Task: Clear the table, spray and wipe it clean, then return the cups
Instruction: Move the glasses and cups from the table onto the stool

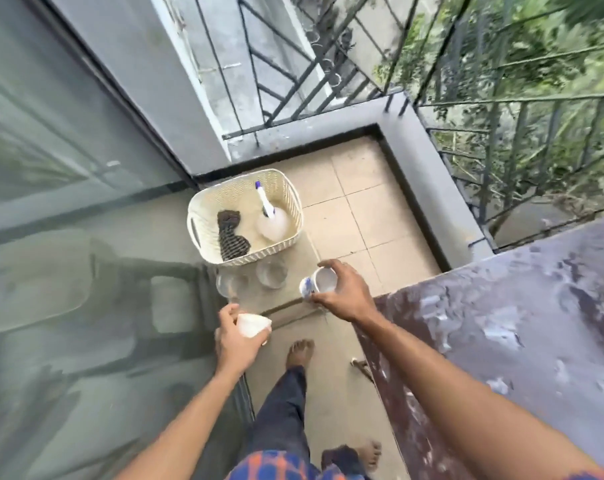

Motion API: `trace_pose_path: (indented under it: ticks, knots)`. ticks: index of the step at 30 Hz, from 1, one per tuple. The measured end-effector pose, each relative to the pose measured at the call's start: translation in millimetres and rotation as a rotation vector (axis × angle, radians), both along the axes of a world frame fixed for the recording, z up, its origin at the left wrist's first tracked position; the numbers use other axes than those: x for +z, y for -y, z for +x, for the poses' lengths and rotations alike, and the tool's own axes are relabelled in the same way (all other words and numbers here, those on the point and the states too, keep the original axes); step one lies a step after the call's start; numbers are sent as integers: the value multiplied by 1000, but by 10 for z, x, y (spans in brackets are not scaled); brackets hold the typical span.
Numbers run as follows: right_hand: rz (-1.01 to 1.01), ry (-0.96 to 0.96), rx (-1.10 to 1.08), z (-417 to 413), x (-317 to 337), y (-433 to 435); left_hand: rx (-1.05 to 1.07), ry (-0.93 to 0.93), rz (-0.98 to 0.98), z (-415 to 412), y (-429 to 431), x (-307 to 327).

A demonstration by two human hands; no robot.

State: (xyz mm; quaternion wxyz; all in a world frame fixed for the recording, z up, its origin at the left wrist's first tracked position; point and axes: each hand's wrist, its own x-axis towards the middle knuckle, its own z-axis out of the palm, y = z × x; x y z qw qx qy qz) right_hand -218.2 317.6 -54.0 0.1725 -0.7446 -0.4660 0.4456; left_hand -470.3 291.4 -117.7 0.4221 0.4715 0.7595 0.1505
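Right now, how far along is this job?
Two glasses stand on the floor by the basket. Your left hand holds a white cup, your right hand a patterned mug. Spray bottle and cloth sit in the basket; the table looks blotchy, so spraying, wiping, returning likely remain.

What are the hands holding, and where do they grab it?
Each grips a cup around its side: the left hand a white cup, the right hand a blue-patterned mug.

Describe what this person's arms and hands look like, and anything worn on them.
Both forearms are bare down to the left hand and right hand: no gloves, watch, bracelet or rings show. A strip of orange-and-blue checked sleeve shows at the bottom right corner, matching the shirt at the bottom edge.
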Motion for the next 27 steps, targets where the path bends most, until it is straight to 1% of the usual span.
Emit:
trace_pose_path:
  ticks: [5, 10, 15, 18, 20, 23, 27]
  knots:
    - [-45, 126, 3, -76, -557, -532, 125, 14, -72, -41, -68, -533]
    - [-108, 150, -49, -198, -1143, -820, 207, -31, -142, 119, -173, -964]
    - [-88, 194, 38, -314, -1514, -896, 316, -28, -120, 229, -276, -1244]
    - [-63, 200, 58, -358, -1640, -929, 437, -13, -35, 274, -332, -1361]
    - [-41, 200, 51, -395, -1699, -950, 482, 18, 4, 295, -329, -1420]
    - [-18, 204, 17, -420, -1781, -972, 483, 44, 46, 323, -328, -1450]
    - [-32, 216, 5, -398, -1856, -995, 564, 114, 54, 398, -333, -1454]
